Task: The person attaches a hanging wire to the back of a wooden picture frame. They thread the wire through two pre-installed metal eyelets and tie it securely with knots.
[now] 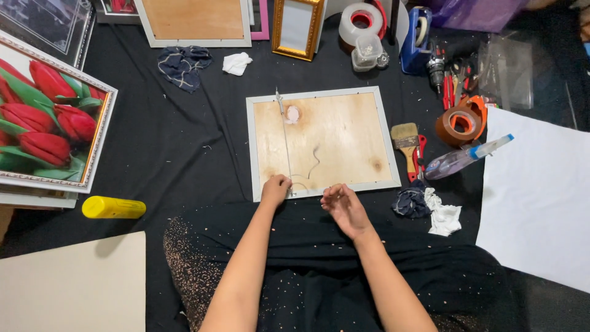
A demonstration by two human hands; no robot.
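Left hand pinches a thin, springy wire at the frame's near edge; right hand hovers just beside it, fingers loosely curled, empty. The frame looks stiff and light.

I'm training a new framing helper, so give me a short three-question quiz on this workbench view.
1. True or false: the left hand rests on the near edge of the white picture frame.
2. Which lies right of that frame: A) paintbrush B) yellow tube?
3. What flowers show in the framed picture at left?

Key: 1 true; 2 A; 3 red tulips.
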